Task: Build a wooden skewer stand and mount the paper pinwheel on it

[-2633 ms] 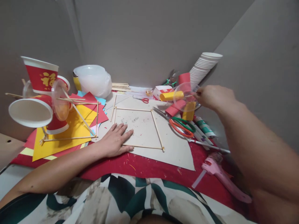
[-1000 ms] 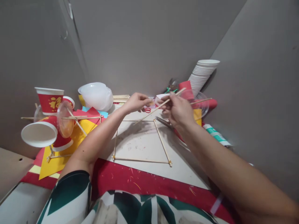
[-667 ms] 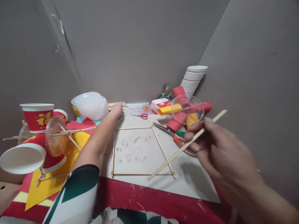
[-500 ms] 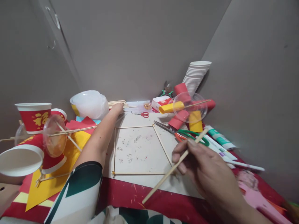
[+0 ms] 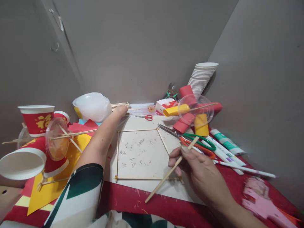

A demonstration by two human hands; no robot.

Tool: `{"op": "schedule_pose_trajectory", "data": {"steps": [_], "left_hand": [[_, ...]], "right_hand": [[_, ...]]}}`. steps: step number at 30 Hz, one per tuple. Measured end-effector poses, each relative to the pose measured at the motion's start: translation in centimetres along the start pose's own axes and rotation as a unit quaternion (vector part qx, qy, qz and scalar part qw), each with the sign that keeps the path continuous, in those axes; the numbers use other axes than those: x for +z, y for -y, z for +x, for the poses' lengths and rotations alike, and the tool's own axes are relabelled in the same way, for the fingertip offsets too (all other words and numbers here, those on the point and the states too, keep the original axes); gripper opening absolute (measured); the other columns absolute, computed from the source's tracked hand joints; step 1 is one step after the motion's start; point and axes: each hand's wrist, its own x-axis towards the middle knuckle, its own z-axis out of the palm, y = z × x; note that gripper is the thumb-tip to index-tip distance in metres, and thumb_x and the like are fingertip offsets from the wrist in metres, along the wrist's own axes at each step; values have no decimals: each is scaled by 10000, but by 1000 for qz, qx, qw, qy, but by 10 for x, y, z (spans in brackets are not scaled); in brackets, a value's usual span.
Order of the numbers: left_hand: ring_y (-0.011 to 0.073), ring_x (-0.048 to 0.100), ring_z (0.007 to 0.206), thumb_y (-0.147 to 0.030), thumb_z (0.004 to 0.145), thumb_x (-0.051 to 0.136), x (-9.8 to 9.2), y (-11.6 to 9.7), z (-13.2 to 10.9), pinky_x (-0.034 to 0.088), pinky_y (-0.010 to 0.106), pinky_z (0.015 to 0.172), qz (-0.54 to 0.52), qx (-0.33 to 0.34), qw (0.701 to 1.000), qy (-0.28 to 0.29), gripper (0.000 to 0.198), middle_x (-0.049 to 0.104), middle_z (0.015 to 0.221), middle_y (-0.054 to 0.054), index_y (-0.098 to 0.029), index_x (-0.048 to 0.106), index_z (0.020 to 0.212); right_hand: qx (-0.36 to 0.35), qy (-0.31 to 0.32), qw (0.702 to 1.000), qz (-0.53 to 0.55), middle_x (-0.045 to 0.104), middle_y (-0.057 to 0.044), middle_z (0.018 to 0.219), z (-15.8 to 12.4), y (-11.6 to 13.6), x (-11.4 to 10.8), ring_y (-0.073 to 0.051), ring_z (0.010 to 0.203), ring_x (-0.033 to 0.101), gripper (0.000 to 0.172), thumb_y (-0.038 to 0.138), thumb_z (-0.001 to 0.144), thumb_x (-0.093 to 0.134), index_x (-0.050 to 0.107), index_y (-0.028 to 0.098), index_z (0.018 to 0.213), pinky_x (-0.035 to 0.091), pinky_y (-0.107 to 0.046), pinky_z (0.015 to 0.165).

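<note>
Between the thumb and fingers of my right hand (image 5: 193, 163) is a wooden stick (image 5: 166, 177), slanting down to the left over the front of the white board (image 5: 133, 122). On that board lies a four-sided frame of thin sticks (image 5: 137, 130), its corners bound with something yellowish. My left hand (image 5: 122, 110) is stretched far forward beside a bundle of thin sticks (image 5: 118, 105) at the back; its fingers are hidden, so whether it touches or holds any cannot be told. Small red-handled scissors (image 5: 148, 117) lie just right of that hand.
Red paper cups (image 5: 38, 122) and a stick-and-lid assembly (image 5: 57, 139) crowd the left, near a plastic-wrapped bowl (image 5: 92, 106). At right are large scissors (image 5: 169, 130), rolled paper tubes (image 5: 182, 123), stacked white cups (image 5: 201, 77) and a pink glue gun (image 5: 258, 202).
My right hand has moved slightly left with the stick, bringing the stick's upper end down and left. The left arm stays stretched out. The view has shifted a little.
</note>
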Motion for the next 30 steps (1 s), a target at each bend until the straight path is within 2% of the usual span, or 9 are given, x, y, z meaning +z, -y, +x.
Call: {"op": "schedule_pose_trajectory", "data": {"steps": [5, 10, 14, 17, 18, 21, 24, 26, 30], "left_hand": [[233, 642, 1106, -377, 964, 626, -4, -6, -6, 570, 452, 930, 15, -4, 1000, -21, 393, 620, 1293, 114, -166, 597, 1294], [245, 630, 1141, -327, 986, 587, -18, -20, -14, 538, 457, 970, -17, 8, 991, -132, 312, 643, 1259, 125, -139, 626, 1233], [243, 668, 1049, -225, 1064, 317, -45, -54, -17, 499, 368, 893, -76, 21, 971, -226, 345, 708, 1111, 177, -110, 609, 1207], [191, 687, 858, -202, 1050, 308, -69, -93, -30, 492, 301, 777, -153, 59, 949, -268, 344, 726, 987, 127, -113, 558, 1269], [169, 673, 748, -177, 1019, 373, -77, -107, -39, 488, 278, 714, -256, 91, 921, -279, 324, 719, 893, 99, -104, 566, 1267], [103, 546, 452, -110, 929, 425, -97, -142, -81, 426, 222, 500, -531, 178, 810, -170, 473, 629, 652, -16, -118, 503, 1395], [55, 516, 424, -130, 854, 535, -105, -161, -132, 421, 202, 434, -645, 225, 730, -26, 450, 672, 789, 12, -119, 606, 1298], [56, 542, 476, -160, 821, 605, -103, -166, -158, 398, 185, 406, -673, 223, 705, 19, 442, 682, 848, 28, -141, 651, 1260], [16, 432, 429, -176, 773, 662, -88, -167, -181, 262, 174, 353, -725, 169, 667, 27, 430, 671, 858, 14, -164, 704, 1200]], "right_hand": [[-5, -4, 1000, -6, 679, -52, 674, 1, 1, 1, -87, 469, 532, 553, 713, 783, 697, 697, 161, 770, 467, -206, 455], [-19, -20, 1000, 6, 670, -52, 657, 3, 1, 1, -94, 459, 526, 561, 720, 758, 711, 692, 159, 761, 456, -213, 435], [-39, -4, 999, 34, 670, -53, 657, 6, 0, -1, -101, 471, 541, 544, 701, 852, 622, 689, 162, 812, 450, -219, 454], [-68, 11, 996, 62, 656, -27, 672, 7, 0, -2, -96, 486, 527, 468, 633, 916, 588, 678, 175, 942, 422, -218, 460], [-81, 14, 994, 71, 645, -14, 677, 7, 1, -3, -95, 492, 518, 439, 607, 930, 585, 669, 181, 998, 416, -220, 464], [-122, 9, 989, 88, 604, 22, 686, 8, 8, -6, -90, 494, 484, 398, 557, 953, 577, 638, 199, 1116, 404, -225, 465], [-153, -1, 985, 73, 573, 40, 641, 8, 19, -13, -72, 457, 419, 394, 559, 951, 583, 660, 192, 1072, 351, -219, 439], [-165, 5, 985, 55, 537, 49, 572, 9, 25, -18, -62, 433, 378, 408, 573, 943, 591, 687, 178, 980, 306, -216, 426], [-154, 62, 985, 45, 415, 75, 471, 13, 26, -24, -57, 398, 303, 478, 616, 938, 566, 698, 163, 866, 238, -221, 409]]}}
